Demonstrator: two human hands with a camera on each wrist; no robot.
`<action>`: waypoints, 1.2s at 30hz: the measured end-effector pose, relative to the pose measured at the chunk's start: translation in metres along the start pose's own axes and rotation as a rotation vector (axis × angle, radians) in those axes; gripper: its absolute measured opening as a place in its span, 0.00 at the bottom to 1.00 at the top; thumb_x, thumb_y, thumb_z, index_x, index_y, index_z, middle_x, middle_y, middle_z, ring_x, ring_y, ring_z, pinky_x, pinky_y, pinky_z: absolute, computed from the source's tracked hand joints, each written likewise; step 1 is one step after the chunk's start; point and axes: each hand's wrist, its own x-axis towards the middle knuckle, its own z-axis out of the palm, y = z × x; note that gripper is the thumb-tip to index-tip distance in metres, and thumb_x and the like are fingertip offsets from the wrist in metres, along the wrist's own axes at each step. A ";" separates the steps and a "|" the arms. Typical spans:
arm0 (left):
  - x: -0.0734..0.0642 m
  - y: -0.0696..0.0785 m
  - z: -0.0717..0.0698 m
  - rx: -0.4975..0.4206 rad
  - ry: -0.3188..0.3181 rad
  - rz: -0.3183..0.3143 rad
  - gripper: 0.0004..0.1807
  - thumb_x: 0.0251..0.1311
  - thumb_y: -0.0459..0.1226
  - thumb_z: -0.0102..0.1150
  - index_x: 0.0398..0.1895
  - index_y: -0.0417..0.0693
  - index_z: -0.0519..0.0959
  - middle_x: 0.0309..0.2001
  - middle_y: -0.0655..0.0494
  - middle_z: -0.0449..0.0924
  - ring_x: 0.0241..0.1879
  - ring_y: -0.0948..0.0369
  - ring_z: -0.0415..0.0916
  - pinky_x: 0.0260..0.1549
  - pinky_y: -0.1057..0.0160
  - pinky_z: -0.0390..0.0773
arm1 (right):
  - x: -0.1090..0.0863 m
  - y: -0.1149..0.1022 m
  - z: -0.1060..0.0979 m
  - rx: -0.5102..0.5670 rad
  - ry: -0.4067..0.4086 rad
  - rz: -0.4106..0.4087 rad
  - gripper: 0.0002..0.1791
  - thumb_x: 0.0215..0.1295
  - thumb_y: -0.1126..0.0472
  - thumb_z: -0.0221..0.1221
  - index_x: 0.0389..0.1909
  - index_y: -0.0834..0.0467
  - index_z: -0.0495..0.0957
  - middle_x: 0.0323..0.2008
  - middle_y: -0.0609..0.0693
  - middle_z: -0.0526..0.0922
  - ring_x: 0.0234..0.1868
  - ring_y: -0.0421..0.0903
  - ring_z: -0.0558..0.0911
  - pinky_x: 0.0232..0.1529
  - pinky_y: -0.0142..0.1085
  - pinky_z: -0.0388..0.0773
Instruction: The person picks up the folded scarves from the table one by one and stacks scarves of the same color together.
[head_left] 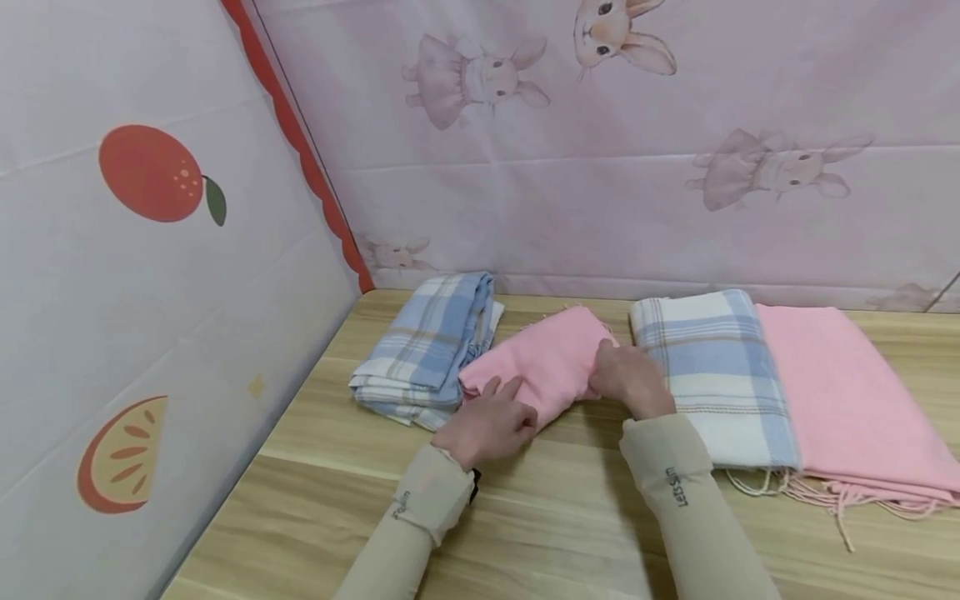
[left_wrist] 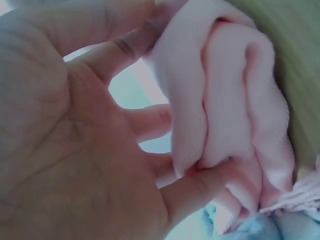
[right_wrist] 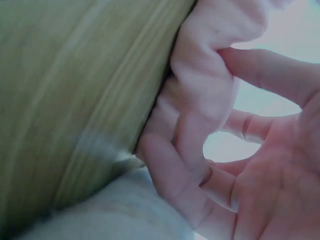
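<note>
A folded pink scarf (head_left: pixel 543 358) with a short fringe at its far edge lies on the table between both hands. My left hand (head_left: pixel 491 425) rests on its near left part, fingers spread and fairly straight. In the left wrist view, those fingers touch the stacked folds of the pink scarf (left_wrist: pixel 225 95). At the scarf's right side, my right hand (head_left: pixel 630 375) holds the edge with bent fingers. The right wrist view shows the fingers of my right hand (right_wrist: pixel 270 150) around the bunched side of the pink scarf (right_wrist: pixel 205 85).
A folded blue-and-white plaid scarf (head_left: pixel 423 342) lies close on the left. To the right, another plaid scarf (head_left: pixel 712 367) overlaps a larger pink scarf (head_left: pixel 847 383) with fringe hanging toward the front. Printed cloth walls (head_left: pixel 600 208) border the wooden table (head_left: pixel 322 517) behind and at left.
</note>
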 end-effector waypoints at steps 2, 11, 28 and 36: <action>-0.001 0.002 -0.001 0.023 -0.014 -0.006 0.11 0.71 0.38 0.57 0.29 0.57 0.83 0.58 0.47 0.72 0.52 0.48 0.67 0.47 0.54 0.74 | 0.001 0.001 -0.001 0.019 0.002 0.006 0.16 0.54 0.63 0.57 0.42 0.67 0.72 0.33 0.61 0.78 0.33 0.56 0.75 0.32 0.49 0.77; -0.011 0.025 -0.008 0.090 -0.119 -0.059 0.17 0.73 0.48 0.55 0.61 0.62 0.81 0.68 0.44 0.67 0.64 0.42 0.65 0.50 0.46 0.78 | 0.004 -0.004 0.001 0.028 0.114 0.082 0.26 0.65 0.57 0.55 0.57 0.71 0.71 0.56 0.77 0.66 0.54 0.72 0.71 0.47 0.63 0.76; -0.013 0.034 -0.002 0.160 -0.042 -0.077 0.13 0.68 0.47 0.62 0.48 0.54 0.88 0.67 0.42 0.70 0.55 0.43 0.71 0.40 0.49 0.81 | 0.012 -0.009 0.010 0.008 0.001 0.007 0.18 0.73 0.57 0.51 0.57 0.63 0.72 0.59 0.74 0.68 0.61 0.76 0.64 0.53 0.68 0.69; -0.011 0.031 -0.001 0.105 -0.064 -0.079 0.13 0.68 0.47 0.62 0.49 0.54 0.88 0.71 0.42 0.67 0.63 0.40 0.67 0.47 0.48 0.80 | 0.012 -0.010 0.009 -0.021 -0.023 0.027 0.21 0.70 0.57 0.56 0.59 0.64 0.72 0.58 0.73 0.69 0.60 0.75 0.65 0.52 0.67 0.71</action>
